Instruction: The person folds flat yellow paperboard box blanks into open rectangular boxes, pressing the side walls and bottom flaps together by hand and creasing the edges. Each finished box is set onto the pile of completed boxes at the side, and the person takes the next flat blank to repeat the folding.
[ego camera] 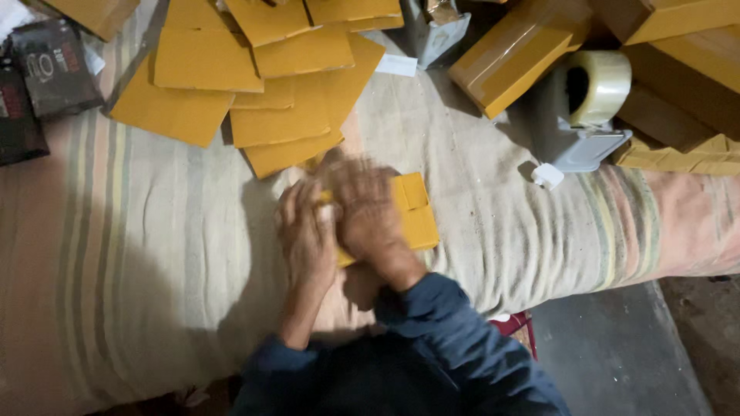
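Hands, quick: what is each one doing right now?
Left hand: flat, fingers open, pressing on the yellow cardboard piece.
Right hand: blurred, on the same piece; grip cannot be told.

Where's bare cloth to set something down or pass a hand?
Left: wide striped cloth between the flat card pile, the dark packs and the left hand. Right: a patch between the folded card, under both hands, and the tape dispenser. Crowded: the whole top edge, with card sheets, boxes and dispenser.
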A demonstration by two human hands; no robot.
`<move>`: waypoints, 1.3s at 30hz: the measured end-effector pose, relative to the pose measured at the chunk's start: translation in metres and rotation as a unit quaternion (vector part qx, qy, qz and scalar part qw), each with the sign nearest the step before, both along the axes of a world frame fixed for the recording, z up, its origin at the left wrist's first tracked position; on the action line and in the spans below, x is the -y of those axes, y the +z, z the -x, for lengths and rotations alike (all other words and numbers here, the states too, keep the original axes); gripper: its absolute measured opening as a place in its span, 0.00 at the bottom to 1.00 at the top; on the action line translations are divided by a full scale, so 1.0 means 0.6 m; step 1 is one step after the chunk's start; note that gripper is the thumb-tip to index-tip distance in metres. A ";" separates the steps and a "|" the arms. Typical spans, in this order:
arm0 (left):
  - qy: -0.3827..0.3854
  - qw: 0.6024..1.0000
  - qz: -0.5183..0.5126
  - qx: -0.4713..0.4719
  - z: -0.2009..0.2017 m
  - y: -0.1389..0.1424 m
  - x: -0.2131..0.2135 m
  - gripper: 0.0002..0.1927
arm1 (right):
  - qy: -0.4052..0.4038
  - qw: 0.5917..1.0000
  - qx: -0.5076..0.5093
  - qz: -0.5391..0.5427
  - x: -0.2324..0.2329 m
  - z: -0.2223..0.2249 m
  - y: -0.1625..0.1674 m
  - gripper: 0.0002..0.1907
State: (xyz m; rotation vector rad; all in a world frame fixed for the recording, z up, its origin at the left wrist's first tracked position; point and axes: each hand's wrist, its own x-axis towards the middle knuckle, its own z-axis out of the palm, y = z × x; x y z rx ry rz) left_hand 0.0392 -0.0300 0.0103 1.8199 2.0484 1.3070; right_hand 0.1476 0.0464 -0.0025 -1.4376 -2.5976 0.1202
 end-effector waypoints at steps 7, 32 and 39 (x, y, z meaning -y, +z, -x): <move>-0.033 0.963 0.158 -0.215 -0.071 0.002 -0.074 0.29 | -0.185 0.981 -0.054 0.009 -0.026 -0.148 0.008 0.36; -0.013 0.951 0.154 -0.266 -0.093 0.012 -0.075 0.30 | -0.106 0.988 -0.037 -0.102 -0.031 -0.124 -0.006 0.32; 0.043 0.975 0.211 -0.056 -0.016 0.006 -0.018 0.38 | -0.126 0.969 -0.200 0.068 -0.004 -0.152 0.008 0.33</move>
